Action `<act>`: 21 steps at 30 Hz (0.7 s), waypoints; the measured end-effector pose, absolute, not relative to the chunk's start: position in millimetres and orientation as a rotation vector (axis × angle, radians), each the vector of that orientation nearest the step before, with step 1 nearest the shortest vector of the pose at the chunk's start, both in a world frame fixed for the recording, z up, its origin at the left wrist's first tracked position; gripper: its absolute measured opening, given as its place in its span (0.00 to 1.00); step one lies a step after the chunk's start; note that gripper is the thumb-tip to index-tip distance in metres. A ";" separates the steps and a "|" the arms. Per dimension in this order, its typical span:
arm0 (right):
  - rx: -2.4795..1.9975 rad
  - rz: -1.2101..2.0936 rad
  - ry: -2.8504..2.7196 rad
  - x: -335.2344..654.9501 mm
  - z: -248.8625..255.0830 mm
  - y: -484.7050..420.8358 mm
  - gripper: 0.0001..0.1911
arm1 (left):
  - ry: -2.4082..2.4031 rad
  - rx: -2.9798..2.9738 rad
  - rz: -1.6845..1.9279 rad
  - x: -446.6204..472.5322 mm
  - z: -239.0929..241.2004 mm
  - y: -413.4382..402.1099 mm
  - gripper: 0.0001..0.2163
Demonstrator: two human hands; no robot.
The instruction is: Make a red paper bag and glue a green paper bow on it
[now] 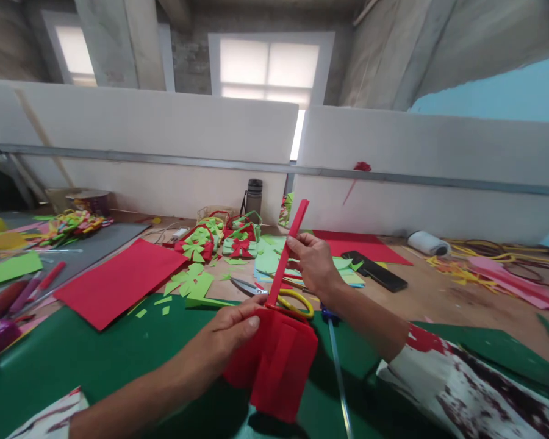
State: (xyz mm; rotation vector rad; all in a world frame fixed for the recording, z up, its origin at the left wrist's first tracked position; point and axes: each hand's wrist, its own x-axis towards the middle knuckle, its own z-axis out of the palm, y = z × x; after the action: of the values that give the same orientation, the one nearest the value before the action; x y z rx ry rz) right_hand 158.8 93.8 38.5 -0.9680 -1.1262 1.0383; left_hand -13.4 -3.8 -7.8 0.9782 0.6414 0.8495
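Observation:
My left hand (231, 332) grips the upper left edge of a red paper bag (286, 360), held tilted above the green mat. A narrow red paper strip (282, 268) rises from the bag's top edge. Near the strip's upper part, my right hand (318, 265) pinches it between thumb and fingers. Whether the strip's lower end is fixed to the bag, I cannot tell. Just behind the bag lie scissors with yellow handles (305, 303), partly hidden. A clear stick (337, 366) with a dark blue end lies to the bag's right.
Red paper (119, 280) and green scraps (194, 283) spread left of centre. Small decorated red and green bags (240, 244) stand behind, near a dark bottle (254, 198). A black phone (375, 271) lies at right. A green mat (96, 372) covers the front; a white partition (165, 122) stands behind.

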 end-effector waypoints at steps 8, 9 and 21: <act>-0.858 1.273 -1.069 155.5 32.2 69.8 0.16 | 0.558 0.843 0.848 -9.6 -3.6 -11.8 0.10; -0.834 1.329 -1.089 159.3 31.8 66.5 0.16 | 0.545 0.823 0.857 -10.7 -3.8 -11.3 0.09; -0.581 1.849 -1.557 191.2 5.3 39.5 0.18 | 0.530 0.829 0.758 -10.7 -1.8 -12.3 0.13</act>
State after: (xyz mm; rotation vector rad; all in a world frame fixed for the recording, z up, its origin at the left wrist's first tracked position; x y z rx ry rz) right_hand 191.2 39.5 5.3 -0.5807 -1.5572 1.8489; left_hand -10.7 -12.3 -1.8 0.8291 0.5297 0.7578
